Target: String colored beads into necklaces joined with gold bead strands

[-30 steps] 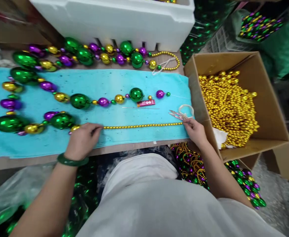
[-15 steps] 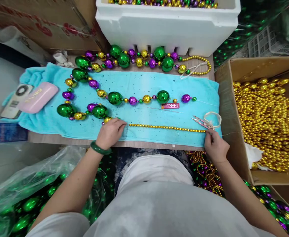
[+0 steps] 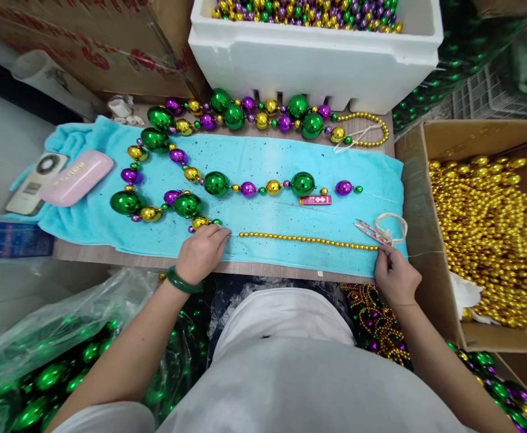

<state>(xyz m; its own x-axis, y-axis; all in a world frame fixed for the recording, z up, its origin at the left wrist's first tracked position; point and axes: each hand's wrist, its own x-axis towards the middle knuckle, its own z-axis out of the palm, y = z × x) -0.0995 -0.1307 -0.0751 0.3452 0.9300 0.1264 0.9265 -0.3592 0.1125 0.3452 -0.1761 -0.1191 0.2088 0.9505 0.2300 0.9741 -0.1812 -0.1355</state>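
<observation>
My left hand [image 3: 202, 255], with a green bangle [image 3: 184, 281] at the wrist, pinches a thin clear thread beside the end of the big-bead garland [image 3: 186, 205] of green, purple and gold balls. From that thread a string of small gold beads [image 3: 308, 240] runs straight across the blue towel [image 3: 254, 255] to my right hand [image 3: 396, 273]. My right thumb and finger close on the string's far end. Touching or just beyond those fingers lie pink thread snips [image 3: 368, 231] and a loop of white cord [image 3: 396, 222]. A thin line trails off to the right.
Behind the towel lies a finished-looking garland [image 3: 234, 116] before a white foam box [image 3: 312, 66] of small beads. A cardboard box [image 3: 419, 198] of gold beads [image 3: 484, 240] stands right. A pink case [image 3: 78, 177] and a small red packet [image 3: 315, 200] rest on the towel.
The camera view has tilted slightly, so the scene sits lower and further right. My left hand has drawn a little leftward from the first gold bead; my right hand keeps its grip.
</observation>
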